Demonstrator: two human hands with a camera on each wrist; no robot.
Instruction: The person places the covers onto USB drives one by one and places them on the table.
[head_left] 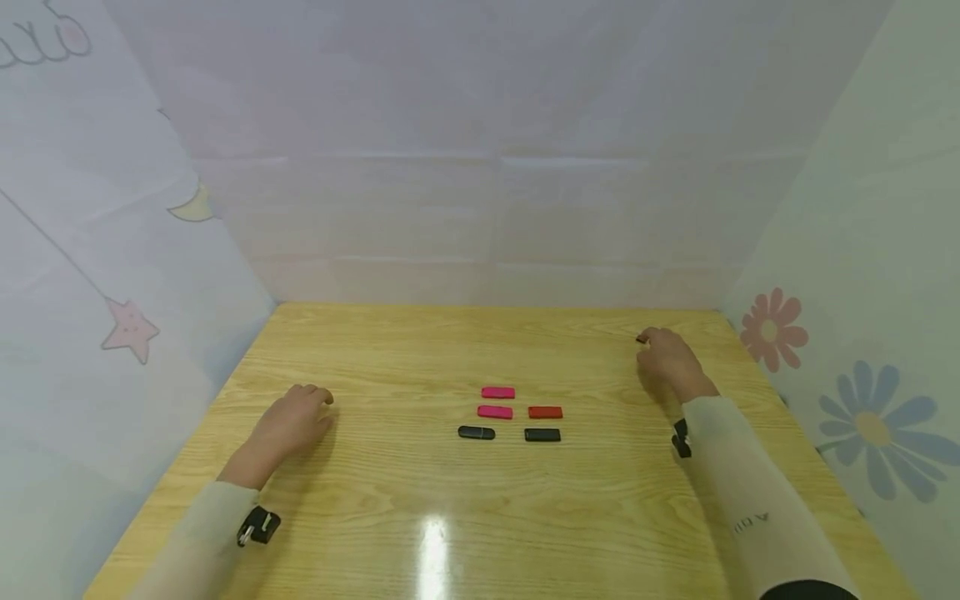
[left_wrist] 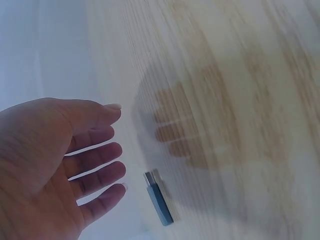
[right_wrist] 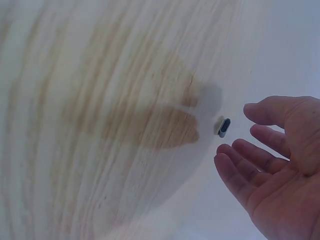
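Note:
My left hand (head_left: pixel 294 419) hovers over the left part of the table with loosely bent fingers and holds nothing. In the left wrist view, a dark USB stick (left_wrist: pixel 160 204) with a bare metal plug lies near its fingertips; from the head, the hand hides it. At the far right, my right hand (head_left: pixel 667 360) is relaxed, thumb and fingers apart. Just beyond its fingertips lies a small dark piece (right_wrist: pixel 224 127), too small to identify. Mid-table lie two pink sticks (head_left: pixel 495 412), a red stick (head_left: pixel 545 412), a black stick (head_left: pixel 542 435) and a rounded black stick (head_left: pixel 476 432).
The wooden table (head_left: pixel 390 350) meets a pale backdrop (head_left: pixel 487 208) at its far edge. Printed walls with a star (head_left: pixel 131 331) and flowers (head_left: pixel 873 429) flank it. A light glare (head_left: pixel 432 554) shows near the front.

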